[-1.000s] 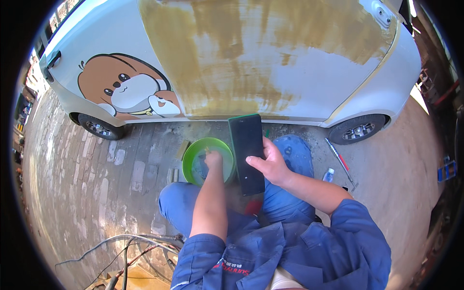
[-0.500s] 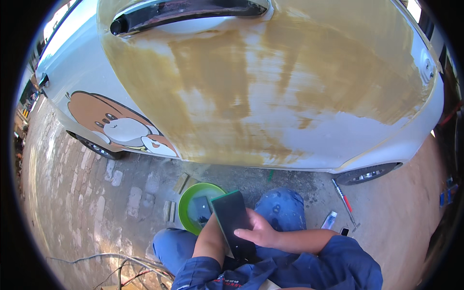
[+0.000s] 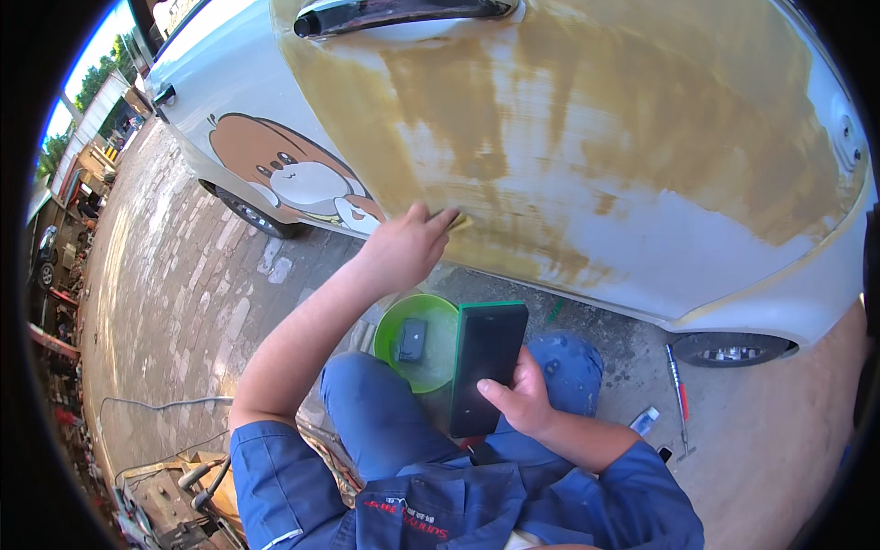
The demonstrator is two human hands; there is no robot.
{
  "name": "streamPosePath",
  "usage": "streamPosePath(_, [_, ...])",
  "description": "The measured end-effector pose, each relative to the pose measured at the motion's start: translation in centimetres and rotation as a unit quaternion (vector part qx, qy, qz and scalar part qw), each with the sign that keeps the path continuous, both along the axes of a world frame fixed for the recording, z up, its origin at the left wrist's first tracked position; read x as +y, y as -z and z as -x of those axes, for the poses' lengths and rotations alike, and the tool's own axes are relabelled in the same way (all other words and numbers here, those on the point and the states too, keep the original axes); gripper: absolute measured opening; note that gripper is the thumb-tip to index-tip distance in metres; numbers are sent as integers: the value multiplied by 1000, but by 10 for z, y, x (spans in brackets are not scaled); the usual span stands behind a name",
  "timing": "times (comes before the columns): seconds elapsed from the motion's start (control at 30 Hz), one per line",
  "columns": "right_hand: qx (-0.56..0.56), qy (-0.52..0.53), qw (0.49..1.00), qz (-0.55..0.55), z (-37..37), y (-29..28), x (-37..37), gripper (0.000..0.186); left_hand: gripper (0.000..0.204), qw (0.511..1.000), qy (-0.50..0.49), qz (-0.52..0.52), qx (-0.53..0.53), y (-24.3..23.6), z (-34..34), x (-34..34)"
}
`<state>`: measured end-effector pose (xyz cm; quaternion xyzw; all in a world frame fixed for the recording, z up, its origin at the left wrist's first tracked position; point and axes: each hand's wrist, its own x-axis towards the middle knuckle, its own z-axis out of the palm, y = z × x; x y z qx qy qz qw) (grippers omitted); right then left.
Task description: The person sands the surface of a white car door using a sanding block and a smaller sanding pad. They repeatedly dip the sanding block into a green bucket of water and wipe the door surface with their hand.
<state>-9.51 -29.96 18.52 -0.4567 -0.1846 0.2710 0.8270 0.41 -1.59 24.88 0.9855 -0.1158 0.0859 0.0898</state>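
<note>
Yellow pad [image 3: 463, 223], a small piece with its texture too small to tell, is held at the lower part of the car's side panel [image 3: 440, 101]; whether it is pressed against the metal cannot be told. The panel's white surface is overlaid with an ochre-brown coating — thick and matt in places, thinned elsewhere to ragged vertical streaks. A smooth brown-and-white cartoon dog decal [image 3: 302, 179] is seen on the adjoining front section. A flat rectangular black slab [image 3: 490, 357], smooth-faced and edged in bright green, is held upright in view above the lap. Beside it, cloudy water is contained in a round lime-green basin [image 3: 382, 332], in which a dark grey block [image 3: 412, 340] with rounded corners is seen.

The pad is pinched by the closed fingertips of the left hand [image 3: 403, 249], which is turned back-upward, its forearm stretched forward past the basin. The slab is gripped along its right edge by the right hand [image 3: 521, 396] — the thumb is laid across the dark face, and the elbow is kept bent and low. On the ground to the right, a clear plastic bottle [image 3: 644, 421] and a slim red-and-silver rod [image 3: 681, 394] are laid near the rear wheel [image 3: 731, 349].
</note>
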Motion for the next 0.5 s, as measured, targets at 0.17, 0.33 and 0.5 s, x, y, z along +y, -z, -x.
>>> streamPosePath(0.17, [-94,21,995,-14,-8,-22,-19,61,66,918,52,-73,-385,-149,-38,-65])
streamPosePath(0.33, [-123,50,991,-19,-10,-12,-21,62,59,820,-19,-146,-553,-143,-74,-75])
streamPosePath(0.5, [-69,51,996,-26,-15,13,-9,60,53,754,-72,-207,-619,-129,-88,-71])
